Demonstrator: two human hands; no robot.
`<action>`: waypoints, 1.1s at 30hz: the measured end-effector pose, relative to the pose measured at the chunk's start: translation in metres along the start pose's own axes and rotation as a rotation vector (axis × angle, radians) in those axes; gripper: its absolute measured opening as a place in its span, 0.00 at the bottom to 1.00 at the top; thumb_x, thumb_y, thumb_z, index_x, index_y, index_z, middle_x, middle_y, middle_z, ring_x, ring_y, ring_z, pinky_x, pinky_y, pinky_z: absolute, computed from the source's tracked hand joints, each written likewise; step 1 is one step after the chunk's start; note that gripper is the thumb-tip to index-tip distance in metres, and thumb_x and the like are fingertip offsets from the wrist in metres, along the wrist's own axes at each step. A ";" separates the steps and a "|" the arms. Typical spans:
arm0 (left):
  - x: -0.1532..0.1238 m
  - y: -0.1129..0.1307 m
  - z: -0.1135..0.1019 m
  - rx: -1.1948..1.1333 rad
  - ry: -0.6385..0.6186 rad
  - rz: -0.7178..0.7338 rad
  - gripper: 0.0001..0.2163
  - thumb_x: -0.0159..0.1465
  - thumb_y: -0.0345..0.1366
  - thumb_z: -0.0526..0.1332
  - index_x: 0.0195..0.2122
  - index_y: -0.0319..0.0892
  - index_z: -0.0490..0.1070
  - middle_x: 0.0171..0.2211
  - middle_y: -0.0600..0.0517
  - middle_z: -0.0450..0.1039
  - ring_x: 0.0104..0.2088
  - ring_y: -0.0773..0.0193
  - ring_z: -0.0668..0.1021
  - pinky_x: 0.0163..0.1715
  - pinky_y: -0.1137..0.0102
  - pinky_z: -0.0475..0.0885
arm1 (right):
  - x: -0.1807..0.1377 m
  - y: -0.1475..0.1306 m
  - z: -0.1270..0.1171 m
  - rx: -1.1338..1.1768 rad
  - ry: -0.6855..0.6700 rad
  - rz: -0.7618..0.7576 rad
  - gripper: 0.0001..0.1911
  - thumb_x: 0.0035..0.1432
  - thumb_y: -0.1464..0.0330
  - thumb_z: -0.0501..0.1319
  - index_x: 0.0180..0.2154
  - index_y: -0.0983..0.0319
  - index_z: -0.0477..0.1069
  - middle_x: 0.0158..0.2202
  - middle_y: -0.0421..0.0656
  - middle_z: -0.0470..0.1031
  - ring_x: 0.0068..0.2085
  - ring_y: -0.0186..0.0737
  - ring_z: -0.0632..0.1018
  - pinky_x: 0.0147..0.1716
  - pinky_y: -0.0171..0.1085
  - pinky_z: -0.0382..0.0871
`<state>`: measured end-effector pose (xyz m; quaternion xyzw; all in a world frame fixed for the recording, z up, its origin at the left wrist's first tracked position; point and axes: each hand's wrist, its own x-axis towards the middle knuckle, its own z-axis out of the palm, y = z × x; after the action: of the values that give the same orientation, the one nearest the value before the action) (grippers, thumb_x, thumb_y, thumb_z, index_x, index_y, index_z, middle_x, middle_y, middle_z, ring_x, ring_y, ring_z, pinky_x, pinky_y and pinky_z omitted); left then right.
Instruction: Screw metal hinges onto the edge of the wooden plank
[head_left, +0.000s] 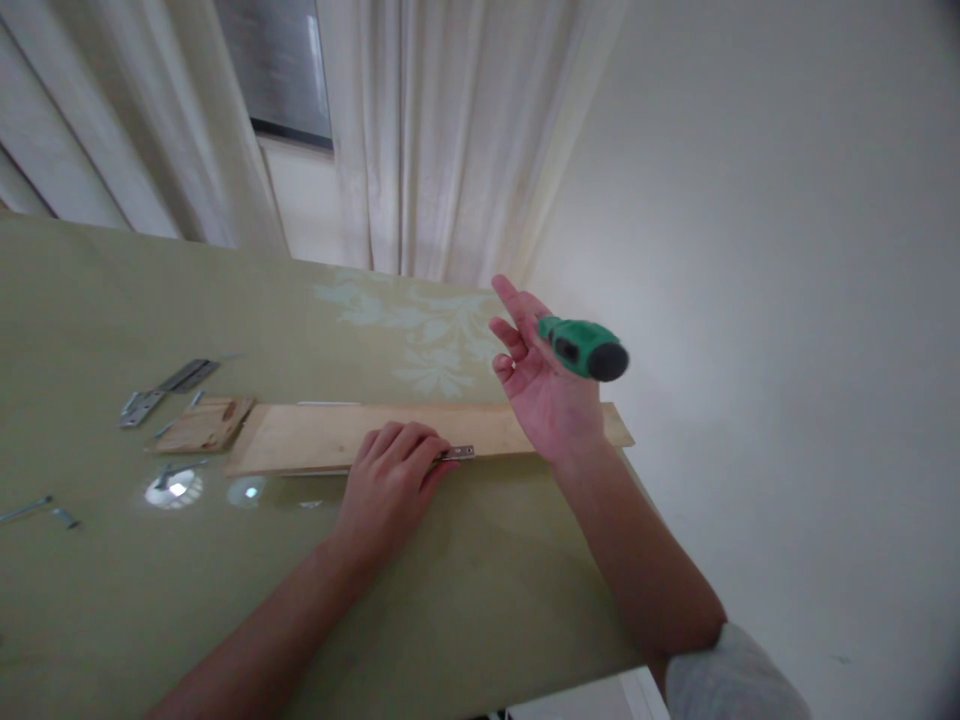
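My left hand (394, 475) lies over the near edge of a long wooden board (292, 435), its fingers closed on the board and on a metal hinge (461, 453). Only one end of the hinge, with screw holes, sticks out past my fingertips; the rest is hidden. Raised above the board's right end, my right hand (551, 395) is turned palm up with several fingers loosely stretched out. A green and black screwdriver (581, 347) is held in it near the thumb side, its black butt end towards me. The screwdriver's shaft cannot be seen.
Left of the board lies a small wooden block (202, 425) with screws on it. Beyond it is another metal hinge (169, 390). Loose screws (66, 518) lie at the far left of the green-covered table (450, 620). Curtains (465, 130) and a wall stand behind.
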<state>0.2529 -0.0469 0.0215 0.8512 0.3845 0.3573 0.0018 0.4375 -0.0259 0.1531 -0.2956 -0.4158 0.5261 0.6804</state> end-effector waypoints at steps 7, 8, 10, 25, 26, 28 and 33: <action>0.000 0.001 0.000 0.019 -0.001 -0.009 0.05 0.71 0.39 0.66 0.43 0.44 0.78 0.43 0.48 0.80 0.44 0.52 0.76 0.44 0.59 0.67 | -0.001 0.004 -0.004 -0.321 -0.147 0.032 0.20 0.66 0.49 0.65 0.38 0.59 0.83 0.20 0.36 0.74 0.22 0.30 0.68 0.23 0.33 0.58; 0.000 0.001 0.000 0.019 -0.003 -0.008 0.05 0.71 0.39 0.66 0.43 0.44 0.78 0.43 0.48 0.80 0.44 0.52 0.76 0.44 0.59 0.67 | -0.002 0.003 -0.006 -0.396 -0.180 0.032 0.23 0.67 0.48 0.63 0.35 0.59 0.83 0.15 0.33 0.65 0.19 0.29 0.61 0.21 0.34 0.53; 0.000 0.000 -0.001 0.018 -0.008 -0.006 0.05 0.70 0.39 0.66 0.43 0.44 0.78 0.43 0.48 0.80 0.44 0.52 0.76 0.44 0.59 0.68 | -0.002 -0.002 -0.008 -0.594 -0.240 0.053 0.29 0.69 0.45 0.59 0.34 0.60 0.85 0.13 0.31 0.52 0.18 0.30 0.53 0.21 0.37 0.47; 0.000 0.001 -0.001 0.033 -0.001 -0.001 0.05 0.70 0.39 0.66 0.42 0.44 0.78 0.41 0.48 0.80 0.44 0.51 0.75 0.44 0.58 0.68 | -0.007 0.000 -0.007 -1.108 -0.460 0.080 0.22 0.62 0.52 0.68 0.24 0.60 0.71 0.24 0.34 0.67 0.28 0.32 0.67 0.29 0.35 0.60; 0.000 0.001 -0.001 0.032 0.002 0.002 0.05 0.71 0.39 0.66 0.42 0.44 0.78 0.42 0.48 0.80 0.44 0.51 0.75 0.44 0.58 0.68 | -0.006 0.001 -0.008 -1.107 -0.463 0.069 0.22 0.62 0.52 0.68 0.25 0.60 0.69 0.24 0.34 0.65 0.28 0.32 0.66 0.29 0.35 0.59; 0.000 0.000 -0.001 0.027 0.000 0.002 0.05 0.71 0.39 0.65 0.43 0.44 0.78 0.42 0.48 0.80 0.44 0.51 0.75 0.45 0.57 0.68 | -0.004 0.005 -0.010 -1.123 -0.447 0.050 0.22 0.61 0.53 0.68 0.25 0.60 0.69 0.23 0.34 0.64 0.27 0.32 0.65 0.28 0.36 0.57; 0.000 0.002 -0.002 0.024 -0.009 -0.009 0.06 0.72 0.40 0.64 0.42 0.45 0.78 0.42 0.49 0.79 0.44 0.51 0.75 0.44 0.57 0.67 | 0.001 0.014 -0.014 -1.226 -0.383 -0.004 0.21 0.60 0.53 0.71 0.26 0.62 0.72 0.23 0.35 0.68 0.27 0.32 0.67 0.28 0.36 0.55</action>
<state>0.2529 -0.0485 0.0232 0.8510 0.3928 0.3486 -0.0052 0.4431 -0.0210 0.1355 -0.5309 -0.7559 0.2350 0.3026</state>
